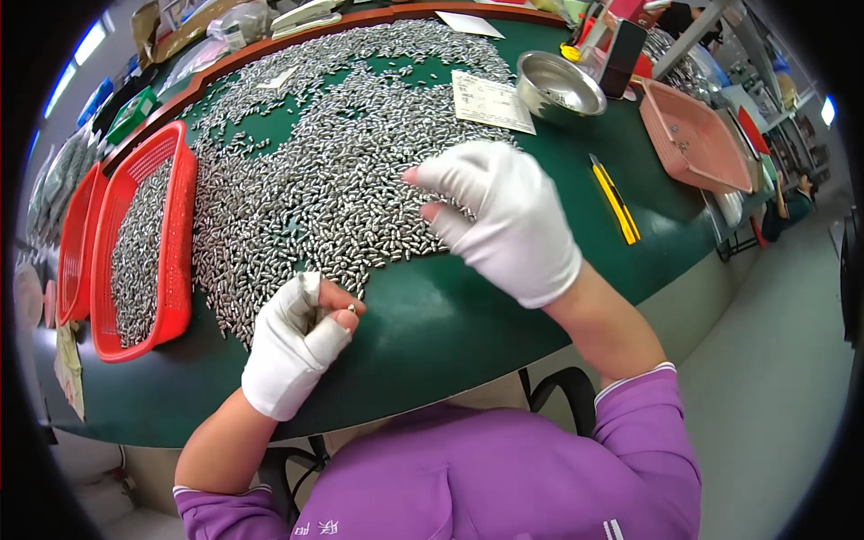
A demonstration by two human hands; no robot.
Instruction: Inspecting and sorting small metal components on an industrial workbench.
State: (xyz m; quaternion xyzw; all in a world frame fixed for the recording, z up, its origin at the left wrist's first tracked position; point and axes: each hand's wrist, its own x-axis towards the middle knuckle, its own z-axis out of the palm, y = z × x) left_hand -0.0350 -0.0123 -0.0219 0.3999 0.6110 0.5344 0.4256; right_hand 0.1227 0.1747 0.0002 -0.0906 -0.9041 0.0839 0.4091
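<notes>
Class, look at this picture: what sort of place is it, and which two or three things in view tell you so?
Most likely a factory sorting or inspection bench. Thousands of small metal parts cover a green table, red plastic baskets hold more of them, and the white-gloved left hand pinches one piece while the right hand rests on the heap.

A green-topped table point(468, 315) stands on grey floor point(774, 378), with perhaps ceiling lights point(90, 40) upper left.

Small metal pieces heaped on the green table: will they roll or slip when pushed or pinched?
The small metal pieces look rounded and shiny, so probably roll and slip. They lie loose, likely scattering when the right hand sweeps. The left hand pinches one, suggesting lightness.
</notes>
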